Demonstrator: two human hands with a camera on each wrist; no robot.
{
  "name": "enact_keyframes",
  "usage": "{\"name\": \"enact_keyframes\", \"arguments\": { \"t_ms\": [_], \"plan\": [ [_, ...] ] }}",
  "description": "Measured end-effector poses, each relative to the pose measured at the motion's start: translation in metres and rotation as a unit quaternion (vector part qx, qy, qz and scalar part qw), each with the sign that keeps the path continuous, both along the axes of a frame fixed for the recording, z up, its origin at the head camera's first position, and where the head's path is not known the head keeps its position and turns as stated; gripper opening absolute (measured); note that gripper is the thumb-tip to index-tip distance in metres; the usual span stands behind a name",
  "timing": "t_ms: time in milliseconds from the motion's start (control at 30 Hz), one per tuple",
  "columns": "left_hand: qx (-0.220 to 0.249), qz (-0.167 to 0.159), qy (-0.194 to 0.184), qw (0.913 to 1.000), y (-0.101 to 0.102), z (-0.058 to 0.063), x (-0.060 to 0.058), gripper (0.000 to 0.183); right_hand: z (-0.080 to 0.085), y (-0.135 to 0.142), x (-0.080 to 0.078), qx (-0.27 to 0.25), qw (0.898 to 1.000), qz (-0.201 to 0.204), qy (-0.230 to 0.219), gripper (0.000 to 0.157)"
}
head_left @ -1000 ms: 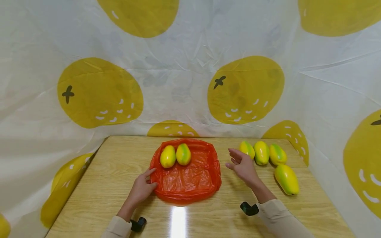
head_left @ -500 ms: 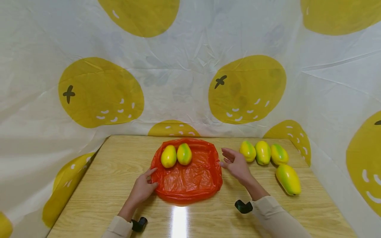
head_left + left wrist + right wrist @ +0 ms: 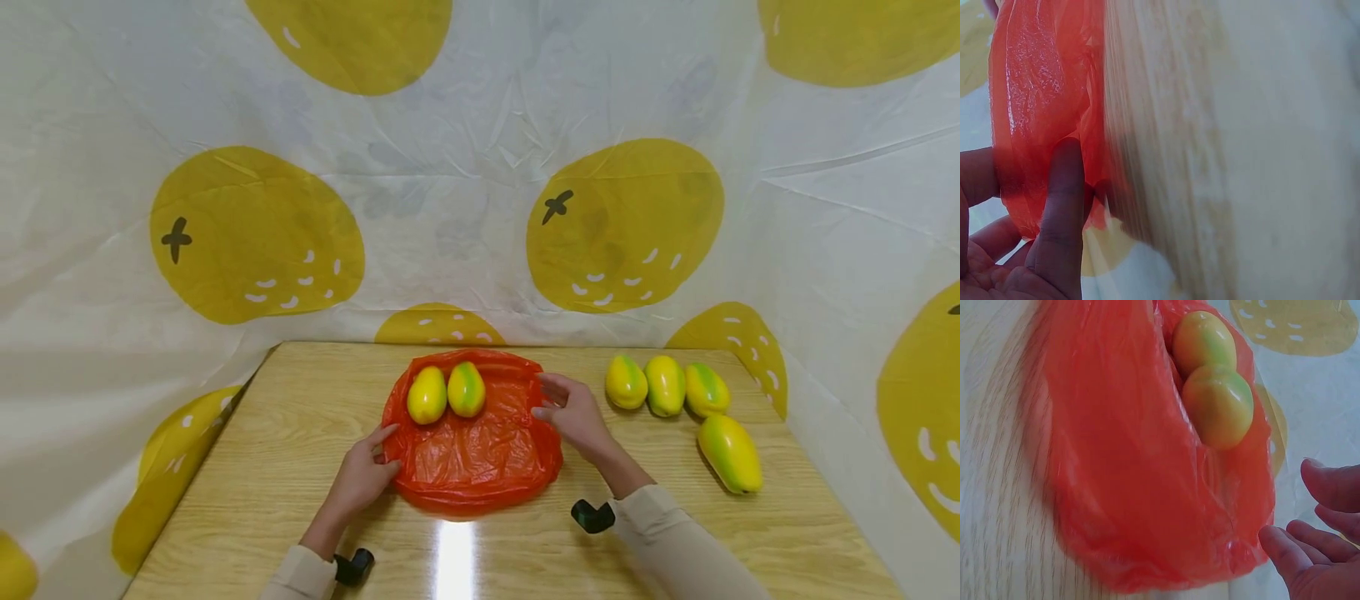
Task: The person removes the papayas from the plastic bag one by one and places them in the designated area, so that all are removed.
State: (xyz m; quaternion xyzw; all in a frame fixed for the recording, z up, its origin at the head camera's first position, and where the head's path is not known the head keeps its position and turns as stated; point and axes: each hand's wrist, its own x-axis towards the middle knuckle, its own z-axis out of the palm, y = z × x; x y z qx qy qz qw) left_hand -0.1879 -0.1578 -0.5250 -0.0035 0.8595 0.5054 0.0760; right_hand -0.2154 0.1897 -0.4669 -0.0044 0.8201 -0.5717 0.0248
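Note:
A red plastic bag [image 3: 480, 450] lies spread on the table with its rim raised like a shallow tray. Two yellow-and-green fruits [image 3: 427, 396], shaped like papayas or mangoes, lie side by side in its far left part. My left hand [image 3: 358, 477] holds the bag's left rim; in the left wrist view the fingers [image 3: 1063, 200] lie on both sides of the red film. My right hand [image 3: 577, 417] is at the right rim, fingers loosely extended. In the right wrist view its fingertips [image 3: 1272, 544] meet the bag's edge, while the thumb stands apart.
Several more yellow-green fruits [image 3: 664, 386] stand in a row at the table's far right, with another fruit [image 3: 730, 454] lying nearer. The wooden table [image 3: 300, 408] ends against a white curtain [image 3: 442, 233] printed with big yellow fruits.
My right hand has moved left, from beside the row of fruits to the bag's right rim. The left hand has stayed at the left rim.

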Motion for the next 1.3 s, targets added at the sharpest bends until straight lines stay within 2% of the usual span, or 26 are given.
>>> {"name": "enact_keyframes", "arguments": {
  "t_ms": [167, 433, 700, 1300],
  "plan": [
    [-0.001, 0.004, 0.0, 1.0, 0.001, -0.001, -0.001, 0.065, -0.002, -0.009, -0.005, -0.003, 1.0, 0.01, 0.005, 0.062],
    [-0.002, 0.001, 0.008, 1.0, 0.003, -0.002, -0.003, 0.063, -0.004, -0.028, -0.014, -0.001, 1.0, 0.011, -0.014, 0.061],
    [0.005, 0.0, 0.003, 1.0, 0.002, -0.001, -0.002, 0.063, -0.008, -0.042, -0.021, -0.012, 0.999, -0.001, -0.032, 0.059],
    [0.007, -0.001, -0.001, 1.0, 0.002, 0.001, 0.0, 0.063, -0.017, -0.067, -0.032, -0.037, 0.999, -0.005, -0.037, 0.059]
  ]
}}
